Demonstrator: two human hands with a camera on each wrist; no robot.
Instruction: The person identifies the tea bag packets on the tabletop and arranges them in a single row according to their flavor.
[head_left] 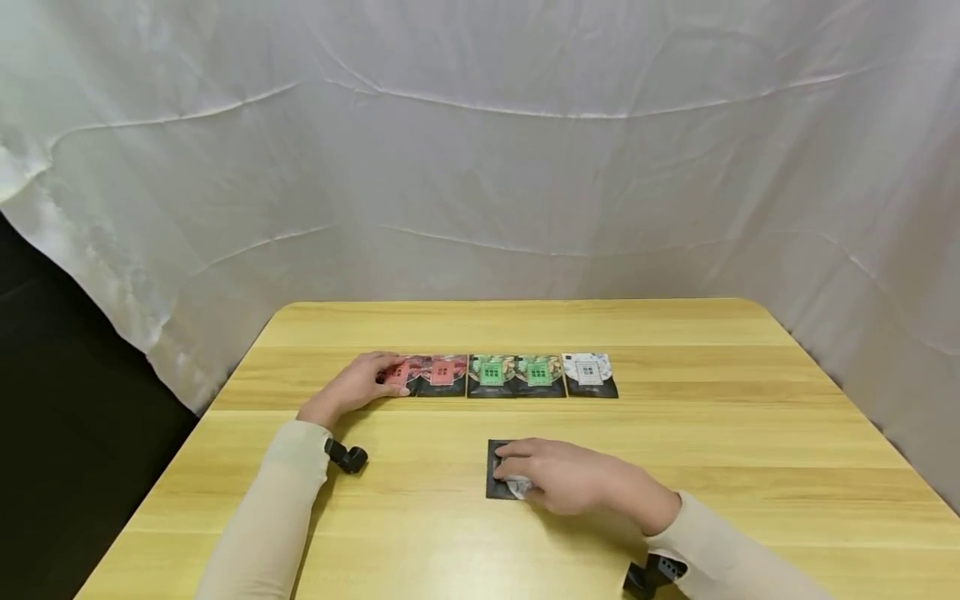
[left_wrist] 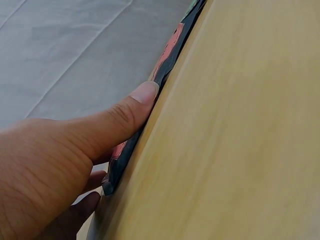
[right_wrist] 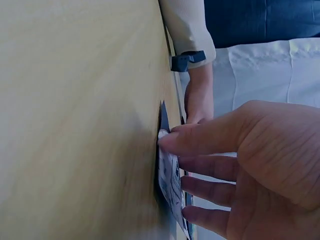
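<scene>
My left hand (head_left: 358, 385) grips the leftmost red-and-black packet (head_left: 397, 377) at the left end of a row. In the left wrist view its thumb (left_wrist: 120, 120) lies along the packet's near edge, with the other fingers round the end. Close to me, my right hand (head_left: 566, 475) holds a flat black-and-white packet (head_left: 498, 483) at the table surface, covering much of it. The right wrist view shows the thumb (right_wrist: 200, 137) on one side of that packet (right_wrist: 169, 175) and the fingers on the other.
Continuing the row to the right are a second red packet (head_left: 442, 375), two green ones (head_left: 491, 375) and a white-and-black one (head_left: 590, 375). All lie flat on the wooden table (head_left: 712, 400). Behind the table hangs a pale curtain (head_left: 480, 167).
</scene>
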